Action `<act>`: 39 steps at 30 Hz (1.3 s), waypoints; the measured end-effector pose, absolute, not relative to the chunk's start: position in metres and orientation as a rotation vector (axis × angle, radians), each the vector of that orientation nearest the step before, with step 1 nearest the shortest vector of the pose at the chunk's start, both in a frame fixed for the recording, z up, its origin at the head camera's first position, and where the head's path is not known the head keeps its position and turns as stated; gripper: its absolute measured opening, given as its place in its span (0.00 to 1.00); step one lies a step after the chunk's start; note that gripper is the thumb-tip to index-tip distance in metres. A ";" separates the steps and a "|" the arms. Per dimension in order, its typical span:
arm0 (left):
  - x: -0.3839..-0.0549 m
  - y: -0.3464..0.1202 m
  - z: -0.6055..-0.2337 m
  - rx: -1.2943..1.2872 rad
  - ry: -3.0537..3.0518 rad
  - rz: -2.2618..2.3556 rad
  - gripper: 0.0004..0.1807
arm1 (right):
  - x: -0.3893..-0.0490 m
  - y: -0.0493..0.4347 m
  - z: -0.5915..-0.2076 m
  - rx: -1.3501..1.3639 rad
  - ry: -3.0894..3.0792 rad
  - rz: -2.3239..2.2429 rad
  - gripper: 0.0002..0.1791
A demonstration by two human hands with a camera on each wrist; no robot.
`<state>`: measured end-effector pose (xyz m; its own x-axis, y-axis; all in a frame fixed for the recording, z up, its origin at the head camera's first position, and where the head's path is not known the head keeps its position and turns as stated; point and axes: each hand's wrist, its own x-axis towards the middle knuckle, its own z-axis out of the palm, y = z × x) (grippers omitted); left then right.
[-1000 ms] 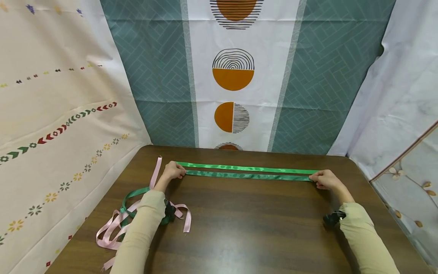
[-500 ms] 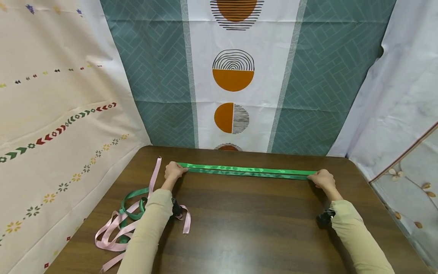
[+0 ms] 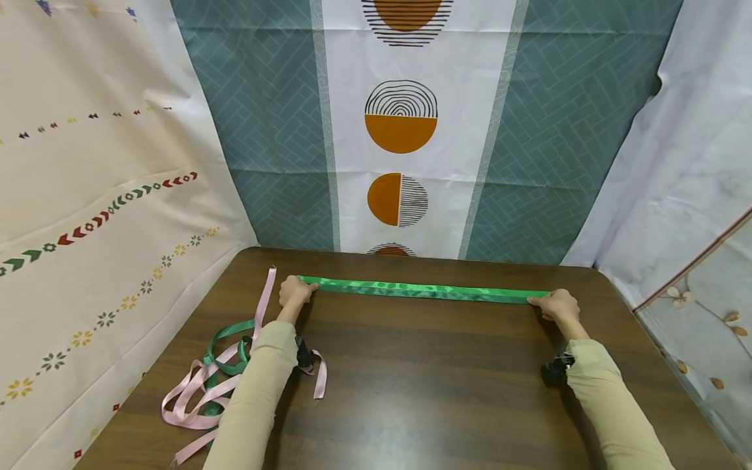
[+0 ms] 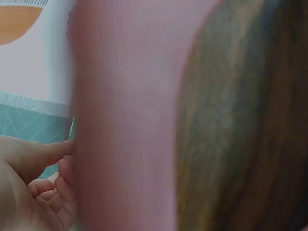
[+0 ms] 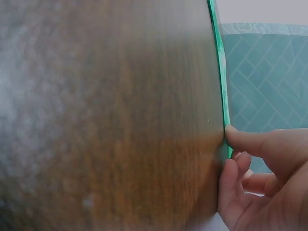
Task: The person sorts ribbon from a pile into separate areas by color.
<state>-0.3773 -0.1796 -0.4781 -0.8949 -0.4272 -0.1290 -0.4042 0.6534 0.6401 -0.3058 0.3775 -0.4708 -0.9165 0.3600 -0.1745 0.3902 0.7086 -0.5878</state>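
Two satin ribbons stretch side by side across the far part of the table, a bright green ribbon (image 3: 411, 286) behind and a dark green ribbon (image 3: 423, 294) along its near edge. My left hand (image 3: 296, 291) pinches the left end of the dark green ribbon. At the other end my right hand (image 3: 558, 305) pinches it between thumb and fingers. The right wrist view shows that thumb (image 5: 245, 140) on the ribbon's edge. In the left wrist view a blurred pink ribbon (image 4: 127, 120) close to the camera hides most of the work; only curled fingers (image 4: 45, 187) show.
Tangled pink ribbon (image 3: 185, 395) and more dark green ribbon (image 3: 226, 331) lie at the left of the brown table (image 3: 423, 385), partly under my left forearm. Patterned cloths (image 3: 276, 130) hang behind and at both sides.
Both hands have moved the dark green ribbon away from me, closing the gap to the bright green ribbon. The left forearm has shifted slightly right, the right forearm slightly left.
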 end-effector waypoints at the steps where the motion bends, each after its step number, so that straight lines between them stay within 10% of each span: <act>1: -0.377 -0.180 -0.478 0.712 -2.815 -1.084 0.18 | -0.305 0.378 -0.470 0.627 2.859 -1.008 0.25; 22: -0.374 -0.194 -0.474 0.608 -2.865 -1.219 0.17 | -0.310 0.388 -0.477 0.718 2.711 -1.361 0.17; 39: -0.363 -0.210 -0.442 0.289 -3.107 -1.531 0.17 | -0.308 0.368 -0.468 0.567 2.634 -1.547 0.30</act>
<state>-0.3625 -0.2103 -0.4417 -0.9313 -0.0003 -0.3644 -0.2891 0.6094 0.7383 -0.3081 0.3681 -0.4684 -0.9328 0.2923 -0.2109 0.3266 0.4378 -0.8377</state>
